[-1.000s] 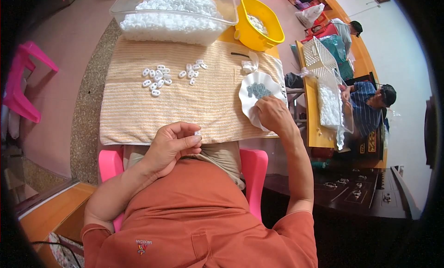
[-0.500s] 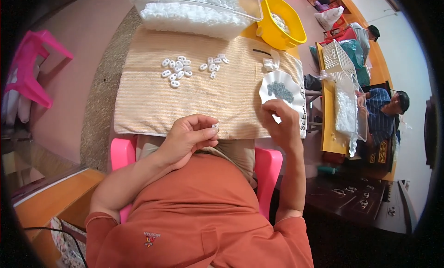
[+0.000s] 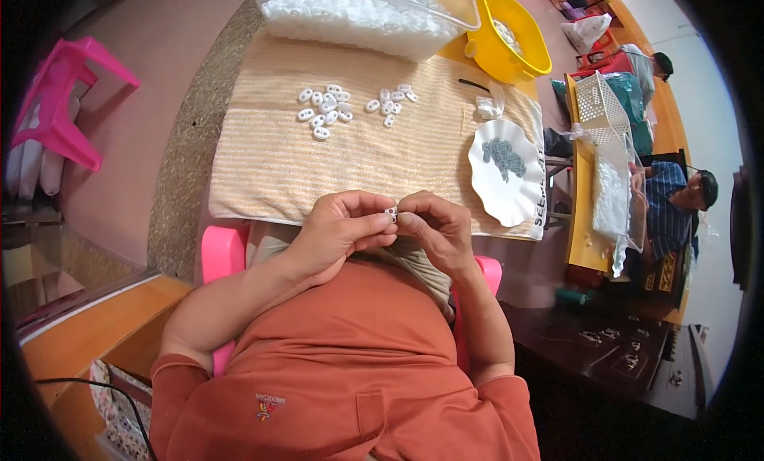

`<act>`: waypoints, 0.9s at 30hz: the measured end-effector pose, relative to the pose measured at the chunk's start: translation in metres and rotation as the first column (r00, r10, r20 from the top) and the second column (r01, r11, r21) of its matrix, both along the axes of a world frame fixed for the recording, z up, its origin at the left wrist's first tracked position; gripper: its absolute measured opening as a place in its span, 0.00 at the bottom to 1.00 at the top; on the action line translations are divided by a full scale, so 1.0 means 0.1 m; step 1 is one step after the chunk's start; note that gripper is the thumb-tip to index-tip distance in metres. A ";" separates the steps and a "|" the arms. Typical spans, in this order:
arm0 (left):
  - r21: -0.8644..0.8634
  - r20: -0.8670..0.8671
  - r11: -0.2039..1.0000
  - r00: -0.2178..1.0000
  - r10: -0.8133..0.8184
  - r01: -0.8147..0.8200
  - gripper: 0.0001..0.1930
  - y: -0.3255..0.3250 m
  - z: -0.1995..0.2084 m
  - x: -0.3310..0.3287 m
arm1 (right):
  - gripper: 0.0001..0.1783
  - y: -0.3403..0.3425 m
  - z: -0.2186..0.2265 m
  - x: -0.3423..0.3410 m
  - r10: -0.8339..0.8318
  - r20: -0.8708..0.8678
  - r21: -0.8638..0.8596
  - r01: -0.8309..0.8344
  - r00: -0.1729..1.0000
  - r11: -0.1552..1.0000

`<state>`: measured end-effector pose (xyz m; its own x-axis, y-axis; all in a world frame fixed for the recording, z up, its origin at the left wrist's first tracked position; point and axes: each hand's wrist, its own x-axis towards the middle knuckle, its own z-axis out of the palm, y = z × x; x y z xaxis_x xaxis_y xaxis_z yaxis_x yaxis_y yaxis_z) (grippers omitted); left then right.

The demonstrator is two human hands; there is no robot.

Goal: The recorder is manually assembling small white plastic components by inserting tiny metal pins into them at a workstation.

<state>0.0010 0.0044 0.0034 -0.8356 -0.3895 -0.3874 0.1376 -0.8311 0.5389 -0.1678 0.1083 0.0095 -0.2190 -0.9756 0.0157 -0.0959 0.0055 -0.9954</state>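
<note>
A small white plastic piece [image 3: 391, 213] is pinched between the thumb and fingers of my left hand [image 3: 344, 226], just over the near edge of the towel. The closed fingertips of my right hand [image 3: 439, 228] meet it from the right; whatever they hold, if anything, is hidden. To the right, a wavy-rimmed white plate [image 3: 509, 205] carries a heap of tiny grey pieces [image 3: 504, 158], too small to name. Several white oval pieces with two holes [image 3: 327, 105] lie in a loose group on the towel, and a smaller group of similar white pieces [image 3: 388, 107] sits right of them.
A striped beige towel [image 3: 270, 162] covers the table. At its far side stand a clear bin [image 3: 358, 41] of white pieces and a yellow basket [image 3: 535, 61]. A thin black stick [image 3: 474, 84] and a crumpled white packet [image 3: 489, 107] lie near the plate. Another person [image 3: 667, 194] sits far right.
My right hand has moved left from the plate to the white piece in my left hand. The whole view has shifted slightly.
</note>
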 end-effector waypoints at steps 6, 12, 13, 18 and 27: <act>-0.007 0.013 1.000 1.000 0.009 -0.009 0.09 0.01 -0.01 0.00 | 0.05 0.02 -0.07 -0.01 -0.005 0.036 0.006 0.005 0.999 1.000; -0.005 0.033 1.000 0.999 0.008 -0.008 0.09 0.01 0.00 -0.01 | 0.06 0.04 -0.09 0.01 -0.042 0.115 0.051 0.037 0.992 0.998; -0.007 0.031 1.000 0.999 0.006 -0.006 0.09 0.01 0.00 -0.01 | 0.06 0.04 -0.09 0.01 -0.048 0.128 0.054 0.042 0.991 0.998; -0.010 0.022 1.000 1.000 -0.005 0.005 0.09 0.00 -0.02 0.00 | 0.06 0.04 -0.09 0.01 -0.044 0.133 0.058 0.037 0.990 0.998; -0.005 0.023 1.000 1.000 0.005 -0.005 0.09 0.00 -0.02 -0.01 | 0.06 0.06 -0.06 0.01 -0.035 0.135 0.072 0.025 0.990 0.997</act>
